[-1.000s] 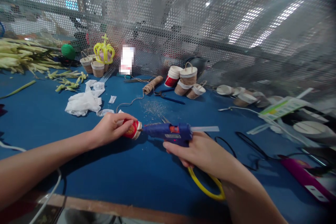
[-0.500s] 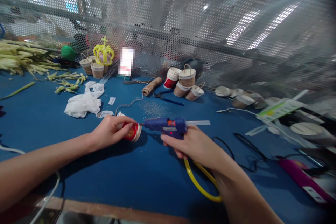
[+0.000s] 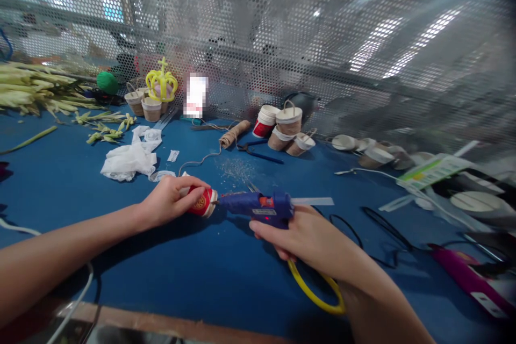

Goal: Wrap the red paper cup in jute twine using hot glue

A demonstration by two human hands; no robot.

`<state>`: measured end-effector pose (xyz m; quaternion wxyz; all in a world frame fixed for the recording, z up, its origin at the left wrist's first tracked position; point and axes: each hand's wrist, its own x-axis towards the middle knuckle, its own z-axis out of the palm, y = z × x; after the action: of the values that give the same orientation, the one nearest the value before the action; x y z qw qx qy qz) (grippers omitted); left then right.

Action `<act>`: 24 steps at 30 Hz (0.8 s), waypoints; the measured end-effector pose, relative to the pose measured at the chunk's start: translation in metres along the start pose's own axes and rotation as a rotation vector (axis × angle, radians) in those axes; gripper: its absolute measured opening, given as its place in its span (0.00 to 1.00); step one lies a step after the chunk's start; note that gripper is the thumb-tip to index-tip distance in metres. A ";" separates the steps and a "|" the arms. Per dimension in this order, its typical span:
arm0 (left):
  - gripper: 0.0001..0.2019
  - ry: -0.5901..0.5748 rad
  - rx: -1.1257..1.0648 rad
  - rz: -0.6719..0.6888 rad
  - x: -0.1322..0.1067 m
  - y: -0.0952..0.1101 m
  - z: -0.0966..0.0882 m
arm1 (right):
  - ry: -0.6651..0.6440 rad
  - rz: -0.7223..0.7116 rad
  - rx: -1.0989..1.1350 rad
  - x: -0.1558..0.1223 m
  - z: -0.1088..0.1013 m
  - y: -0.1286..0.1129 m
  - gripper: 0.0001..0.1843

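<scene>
- Perforated metal mesh [image 3: 242, 37] rises behind the blue bench [image 3: 169, 274], with lights and blurred shapes showing through it.
- At the middle of the work lies the red paper cup [image 3: 200, 202], tipped on its side, its white end [image 3: 212, 204] turned toward three o'clock; the clock directions below are taken from this cup as the view shows it.
- Coming from nine o'clock, the left hand [image 3: 171, 199] has its grip closed around the cup, thumb and fingers on the red wall.
- At three o'clock, the right hand [image 3: 294, 231] has its grip wrapped about the handle of a blue glue gun [image 3: 258, 207], whose nozzle points at the cup's white end; whether they touch, I cannot tell.
- A translucent glue stick [image 3: 312, 201] juts from the gun's back, and a small red light glows on its side.
- Four o'clock: a yellow looped handle [image 3: 300, 282] shows below the right hand.
- One o'clock: a roll of twine [image 3: 235, 134], its strand trailing down near the left hand.
- Two o'clock: pliers [image 3: 264, 158], and beyond them brown-wrapped cups [image 3: 288, 121].
- Ten o'clock: crumpled white fabric [image 3: 129, 161], near the left hand.
- Eleven o'clock: a yellow crown [image 3: 162, 86] among more small cups [image 3: 151, 109].
</scene>
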<state>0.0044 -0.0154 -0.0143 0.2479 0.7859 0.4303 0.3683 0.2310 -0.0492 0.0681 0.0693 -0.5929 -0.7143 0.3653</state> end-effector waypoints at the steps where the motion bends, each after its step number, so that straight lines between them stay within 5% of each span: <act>1: 0.12 0.002 0.002 -0.007 0.000 0.000 0.000 | -0.002 0.000 -0.003 0.000 0.001 0.000 0.18; 24: 0.12 0.058 0.128 0.241 -0.007 0.004 0.002 | 0.052 -0.111 0.289 0.028 -0.004 0.017 0.16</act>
<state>0.0051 -0.0236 -0.0149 0.1385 0.8351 0.3627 0.3898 0.2388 -0.0220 0.0515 0.1925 -0.5456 -0.6840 0.4443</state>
